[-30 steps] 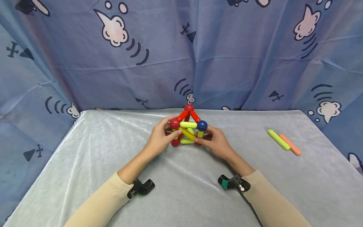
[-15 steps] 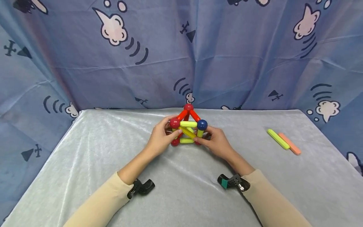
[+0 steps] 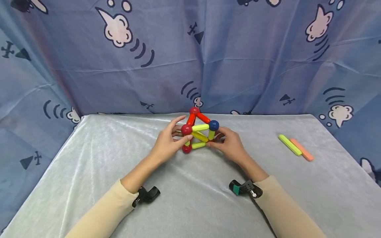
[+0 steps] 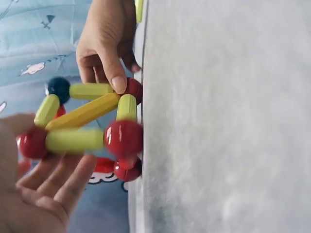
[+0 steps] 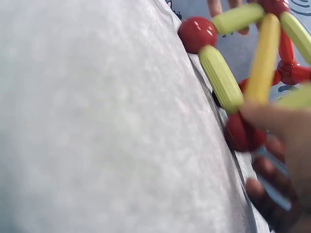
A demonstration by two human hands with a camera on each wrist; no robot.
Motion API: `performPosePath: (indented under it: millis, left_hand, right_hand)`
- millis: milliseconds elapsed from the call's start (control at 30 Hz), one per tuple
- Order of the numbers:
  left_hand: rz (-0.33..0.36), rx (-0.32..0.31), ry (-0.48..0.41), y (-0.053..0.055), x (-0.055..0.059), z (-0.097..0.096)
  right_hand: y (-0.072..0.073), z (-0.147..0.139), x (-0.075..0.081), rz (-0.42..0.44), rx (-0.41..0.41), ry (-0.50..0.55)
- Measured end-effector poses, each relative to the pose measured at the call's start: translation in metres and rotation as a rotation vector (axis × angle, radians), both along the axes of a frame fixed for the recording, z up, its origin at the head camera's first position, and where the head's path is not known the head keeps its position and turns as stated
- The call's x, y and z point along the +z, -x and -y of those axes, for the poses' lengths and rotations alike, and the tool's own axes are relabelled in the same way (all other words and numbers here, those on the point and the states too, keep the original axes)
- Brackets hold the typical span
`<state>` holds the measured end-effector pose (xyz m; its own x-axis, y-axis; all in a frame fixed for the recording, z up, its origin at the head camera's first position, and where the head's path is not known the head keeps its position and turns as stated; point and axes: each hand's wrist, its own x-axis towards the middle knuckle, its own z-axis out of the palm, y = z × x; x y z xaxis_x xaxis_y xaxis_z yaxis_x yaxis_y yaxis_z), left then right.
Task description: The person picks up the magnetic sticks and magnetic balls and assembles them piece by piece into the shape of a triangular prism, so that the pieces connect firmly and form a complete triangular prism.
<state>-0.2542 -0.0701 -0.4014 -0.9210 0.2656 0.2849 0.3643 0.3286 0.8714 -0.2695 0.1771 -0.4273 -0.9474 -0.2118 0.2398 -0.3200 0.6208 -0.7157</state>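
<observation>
Between both hands stands a magnetic ball-and-stick model point(image 3: 201, 127) of red and lime-green sticks. A yellow stick point(image 4: 85, 110) runs diagonally across its front face. One ball is blue point(image 3: 213, 125), the other visible balls red. My left hand point(image 3: 168, 140) holds the left side, thumb at the front by the upper red ball point(image 3: 186, 129), other fingers behind, index finger raised. My right hand point(image 3: 230, 145) grips the lower right corner, thumb on its red ball point(image 5: 244, 133). That ball is mostly hidden in the head view.
A loose lime-green stick point(image 3: 290, 144) and an orange stick point(image 3: 302, 149) lie side by side on the right of the grey cloth-covered table point(image 3: 190, 205). A blue patterned curtain point(image 3: 166, 82) hangs behind the table's far edge.
The model has turned a little: its right side has shifted farther back and its top ball leftward. My left index finger has lifted away, and my right hand has moved slightly with the corner.
</observation>
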Motion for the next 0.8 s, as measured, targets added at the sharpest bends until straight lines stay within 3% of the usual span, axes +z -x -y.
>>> performPosePath:
  millis: [100,167,267,400,467,600,633,700,800]
  left_hand:
    - [-0.059,-0.057,0.069,-0.005,0.005,-0.001]
    - [-0.09,-0.094,0.13,-0.009,0.007,-0.002]
    - [-0.066,-0.167,0.191,-0.014,0.012,-0.004]
    - [0.006,-0.246,0.275,-0.018,0.019,-0.003]
    - [-0.058,-0.217,0.299,-0.016,0.022,0.0]
    - [-0.226,0.019,0.228,-0.005,0.02,0.01]
    - [-0.223,0.064,0.207,-0.001,0.017,0.012]
    - [-0.134,0.079,0.163,0.007,0.011,0.018]
    - [0.046,-0.044,0.135,0.018,0.0,0.023]
  right_hand:
    - [0.003,-0.001,-0.001,-0.003,-0.097,-0.029]
    - [0.005,-0.002,-0.002,0.028,-0.117,-0.009]
    - [0.006,-0.005,-0.003,0.107,-0.032,0.094]
    - [0.006,-0.009,0.001,0.23,0.15,0.236]
    - [0.005,-0.01,0.004,0.274,0.188,0.228]
    - [0.001,0.0,0.01,0.264,0.141,0.074]
    - [0.0,0.004,0.011,0.253,0.111,0.03]
    - [-0.002,0.011,0.009,0.199,0.063,-0.046]
    - [-0.004,0.018,0.006,0.12,0.03,-0.085]
